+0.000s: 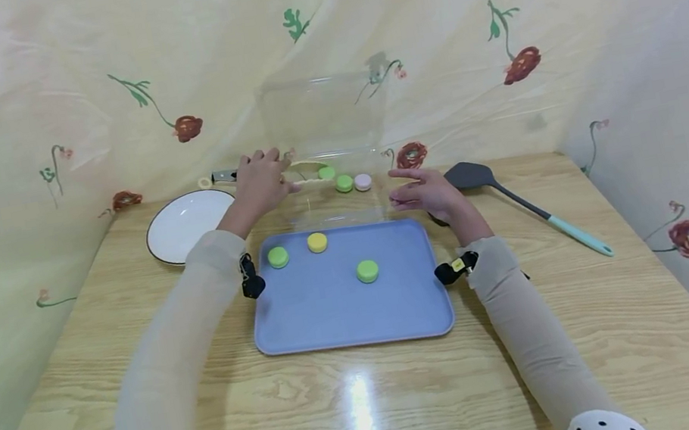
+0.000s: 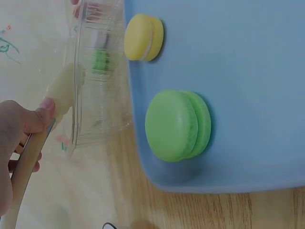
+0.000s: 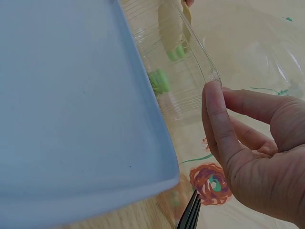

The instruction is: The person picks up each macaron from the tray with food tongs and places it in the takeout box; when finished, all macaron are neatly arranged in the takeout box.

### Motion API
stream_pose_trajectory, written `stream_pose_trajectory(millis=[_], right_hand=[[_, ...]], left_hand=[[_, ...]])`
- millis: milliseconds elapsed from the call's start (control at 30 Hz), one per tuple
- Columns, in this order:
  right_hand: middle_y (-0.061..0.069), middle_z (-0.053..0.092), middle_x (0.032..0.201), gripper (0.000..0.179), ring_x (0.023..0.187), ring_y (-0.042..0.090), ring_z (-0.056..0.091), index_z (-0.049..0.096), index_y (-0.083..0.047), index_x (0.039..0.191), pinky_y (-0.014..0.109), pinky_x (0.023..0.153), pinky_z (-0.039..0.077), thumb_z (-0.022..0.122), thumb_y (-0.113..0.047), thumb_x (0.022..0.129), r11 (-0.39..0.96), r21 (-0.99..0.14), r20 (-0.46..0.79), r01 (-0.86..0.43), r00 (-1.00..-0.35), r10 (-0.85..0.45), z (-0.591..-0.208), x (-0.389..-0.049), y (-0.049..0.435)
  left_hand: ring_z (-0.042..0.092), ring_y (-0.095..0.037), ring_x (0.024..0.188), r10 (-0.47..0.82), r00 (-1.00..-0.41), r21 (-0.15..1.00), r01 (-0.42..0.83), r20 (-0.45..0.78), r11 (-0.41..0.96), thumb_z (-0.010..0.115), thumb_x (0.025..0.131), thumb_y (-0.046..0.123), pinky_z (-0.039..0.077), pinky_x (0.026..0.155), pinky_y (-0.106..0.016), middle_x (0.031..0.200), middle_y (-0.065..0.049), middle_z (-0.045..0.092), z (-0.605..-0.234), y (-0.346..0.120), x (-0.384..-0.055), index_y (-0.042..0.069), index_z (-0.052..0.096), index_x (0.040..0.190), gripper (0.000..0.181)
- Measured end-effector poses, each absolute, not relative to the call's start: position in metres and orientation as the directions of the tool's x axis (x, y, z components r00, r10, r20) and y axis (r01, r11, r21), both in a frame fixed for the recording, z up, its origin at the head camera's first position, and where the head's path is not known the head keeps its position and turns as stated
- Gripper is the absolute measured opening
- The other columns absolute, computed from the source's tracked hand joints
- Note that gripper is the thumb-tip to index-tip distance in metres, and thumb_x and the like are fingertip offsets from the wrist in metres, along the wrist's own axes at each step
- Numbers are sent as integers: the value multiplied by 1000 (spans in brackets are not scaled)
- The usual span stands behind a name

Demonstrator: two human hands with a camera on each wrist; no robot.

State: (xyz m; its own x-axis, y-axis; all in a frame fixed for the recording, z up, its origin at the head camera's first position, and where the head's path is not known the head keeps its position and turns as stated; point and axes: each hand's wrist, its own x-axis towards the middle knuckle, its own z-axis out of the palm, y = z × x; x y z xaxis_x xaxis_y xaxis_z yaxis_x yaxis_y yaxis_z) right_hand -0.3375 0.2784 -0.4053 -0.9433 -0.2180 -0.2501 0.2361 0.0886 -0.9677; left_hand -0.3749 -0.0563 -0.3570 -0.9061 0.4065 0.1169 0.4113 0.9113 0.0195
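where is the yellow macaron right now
In the head view, the yellow macaron sits on the blue tray near its far edge, right of the green macaron by the far left corner.

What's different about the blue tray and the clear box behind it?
The tray is solid blue, while the box is see-through. The tray is shallow and open-topped; the box has a raised lid. The tray holds a yellow macaron, the box a pale purple one. The right hand pinches the box's rim, not the tray's. Both hold green macarons.
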Motion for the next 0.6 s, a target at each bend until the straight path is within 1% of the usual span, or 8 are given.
stream_pose_trajectory(millis=[167,367,600], right_hand=[[14,73,110,60,89,14,74,39,-9,157,37,97,56,60,-3,101,96,-968,-250,234,-943,-219,-405,-338,278],[15,73,112,60,90,15,74,39,-9,157,39,99,55,60,-4,101,96,-968,-248,231,-943,-223,-406,-338,278],[13,74,107,60,87,14,74,39,-8,157,37,96,56,60,-2,101,82,-969,-245,232,-944,-222,-407,-339,279]], left_hand=[[50,-35,128,398,-913,9,400,93,916,64,97,51,39,106,-53,142,-11,54,-360,-57,-376,12,55,148,64],[51,-34,126,395,-915,-2,396,86,918,66,96,49,39,107,-52,141,-11,54,-363,-56,-378,12,55,147,64],[52,-34,125,401,-913,-22,401,80,916,67,96,47,40,107,-53,140,-11,54,-367,-55,-381,11,57,145,62]])
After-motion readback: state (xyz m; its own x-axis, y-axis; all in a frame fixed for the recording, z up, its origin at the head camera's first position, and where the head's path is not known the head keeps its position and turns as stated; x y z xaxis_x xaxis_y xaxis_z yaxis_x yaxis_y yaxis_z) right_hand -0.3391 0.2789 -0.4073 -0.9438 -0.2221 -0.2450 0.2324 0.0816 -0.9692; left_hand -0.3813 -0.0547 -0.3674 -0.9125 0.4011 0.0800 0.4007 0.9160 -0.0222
